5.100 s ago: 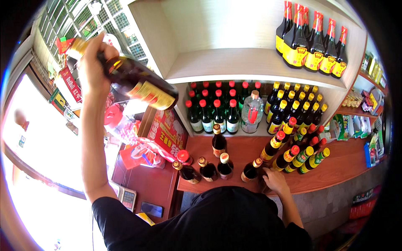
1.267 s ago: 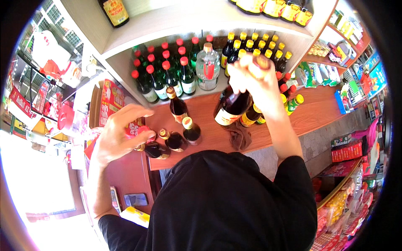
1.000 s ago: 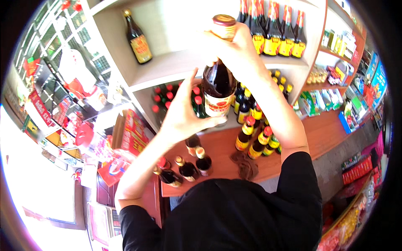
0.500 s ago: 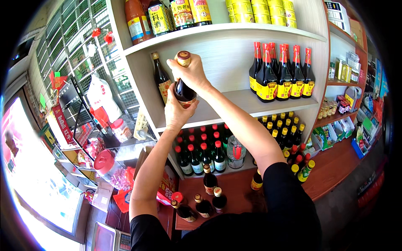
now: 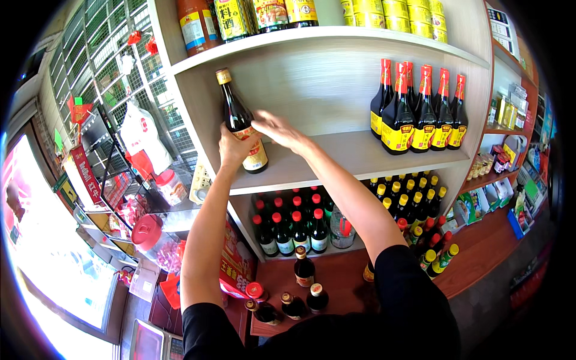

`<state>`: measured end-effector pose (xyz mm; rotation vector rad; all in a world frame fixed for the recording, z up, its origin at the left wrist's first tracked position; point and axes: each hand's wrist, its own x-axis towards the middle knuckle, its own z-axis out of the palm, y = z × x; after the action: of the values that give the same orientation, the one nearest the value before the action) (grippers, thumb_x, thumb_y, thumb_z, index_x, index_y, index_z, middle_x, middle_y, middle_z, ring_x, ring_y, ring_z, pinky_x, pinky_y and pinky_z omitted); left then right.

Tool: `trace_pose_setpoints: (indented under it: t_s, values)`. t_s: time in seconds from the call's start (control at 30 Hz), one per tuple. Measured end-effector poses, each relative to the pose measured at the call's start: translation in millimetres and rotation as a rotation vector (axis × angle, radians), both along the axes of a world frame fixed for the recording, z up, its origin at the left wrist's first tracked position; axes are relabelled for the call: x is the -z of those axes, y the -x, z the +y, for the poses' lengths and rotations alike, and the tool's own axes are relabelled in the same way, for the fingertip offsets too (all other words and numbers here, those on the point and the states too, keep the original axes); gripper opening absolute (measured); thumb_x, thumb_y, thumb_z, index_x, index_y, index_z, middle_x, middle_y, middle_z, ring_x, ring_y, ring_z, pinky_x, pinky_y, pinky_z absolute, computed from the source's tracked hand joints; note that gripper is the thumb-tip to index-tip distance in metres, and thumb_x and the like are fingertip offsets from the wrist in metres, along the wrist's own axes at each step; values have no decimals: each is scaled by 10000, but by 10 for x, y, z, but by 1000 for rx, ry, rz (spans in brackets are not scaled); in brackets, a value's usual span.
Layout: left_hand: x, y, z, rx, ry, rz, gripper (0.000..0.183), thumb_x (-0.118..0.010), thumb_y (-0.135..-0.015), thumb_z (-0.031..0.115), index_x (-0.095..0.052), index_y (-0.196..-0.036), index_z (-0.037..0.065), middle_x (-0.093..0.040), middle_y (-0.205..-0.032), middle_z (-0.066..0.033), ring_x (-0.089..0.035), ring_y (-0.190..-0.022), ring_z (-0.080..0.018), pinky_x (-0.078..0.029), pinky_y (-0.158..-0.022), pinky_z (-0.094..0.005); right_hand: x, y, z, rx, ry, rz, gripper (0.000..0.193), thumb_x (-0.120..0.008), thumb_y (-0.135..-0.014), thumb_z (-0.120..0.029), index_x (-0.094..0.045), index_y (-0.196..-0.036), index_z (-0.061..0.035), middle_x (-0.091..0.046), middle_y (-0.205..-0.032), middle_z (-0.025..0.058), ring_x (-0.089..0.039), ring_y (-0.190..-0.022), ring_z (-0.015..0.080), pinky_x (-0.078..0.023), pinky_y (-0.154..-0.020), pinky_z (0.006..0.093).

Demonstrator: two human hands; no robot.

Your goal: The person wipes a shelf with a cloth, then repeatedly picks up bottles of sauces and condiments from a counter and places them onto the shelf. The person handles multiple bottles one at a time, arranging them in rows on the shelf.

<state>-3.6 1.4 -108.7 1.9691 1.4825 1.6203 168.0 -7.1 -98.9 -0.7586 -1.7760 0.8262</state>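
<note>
A dark glass bottle with a gold cap and a cream, red and gold label stands slightly tilted in the picture at the left end of the middle shelf. My left hand is closed round its middle, thumb across the label. Beside the bottle, my right hand has its fingers stretched toward the label; they are a little blurred, and I cannot tell whether they touch it. Anything directly behind this bottle is hidden.
Red-capped sauce bottles stand at the shelf's right end. Below are green-labelled bottles and several yellow-capped ones. Loose dark bottles stand on the reddish-brown counter. Tins line the upper shelf.
Both hands held a bottle in front of the shelf, the right near its cap. Now a bottle stands at the shelf's left end, the right hand has come off, and the view has shifted slightly.
</note>
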Motion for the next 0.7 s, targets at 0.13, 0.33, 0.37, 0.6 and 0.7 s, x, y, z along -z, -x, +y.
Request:
trace_pose_setpoints:
  t_s: [0.13, 0.33, 0.37, 0.6, 0.7]
  values:
    - [-53, -6, 39, 12, 62, 50, 917, -857, -644, 362, -365, -1316, -23, -629, -1157, -234, -628, -1096, -359, -516, -930, -434, 451, -77, -23, -75, 216, -103, 834, -610, -903, -480, -235, -1509, -47, -432, -1453, 188, -456, -1298, 298, -433, -990, 454]
    - [9, 46, 97, 18, -18, 47, 1059, -859, -643, 375, -267, -1414, -46, -596, -1213, -246, -596, -1144, -361, -483, -981, -426, 790, 232, 293, 13, -71, -47, 883, -789, -760, -275, -299, -1445, -12, -529, -1352, 179, -573, -1162, 310, -453, -992, 404]
    - [29, 101, 24, 31, 8, 37, 1136, -864, -633, 380, -207, -1458, -41, -552, -1272, -257, -554, -1200, -354, -449, -1016, -408, 809, 337, 302, 140, -123, -83, 893, -812, -715, -280, -334, -1417, -3, -538, -1333, 201, -575, -1164, 325, -460, -984, 408]
    - [284, 342, -1530, 146, -285, 173, 903, -802, -769, 193, -269, -1490, 83, -465, -1420, -160, -427, -1333, -297, -445, -952, -435, 849, 474, 286, 255, -170, 164, 786, -871, -598, -317, -509, -1207, 24, -668, -1087, 209, -650, -1017, 331, -504, -896, 407]
    - [635, 652, -2420, 180, -35, 62, 716, -704, -787, 21, -366, -1418, 30, -478, -1370, -150, -588, -1143, -238, -511, -883, -328, 816, 508, 320, 348, -210, 65, 749, -872, -588, -348, -526, -1145, 15, -673, -1055, 213, -659, -978, 338, -507, -880, 420]
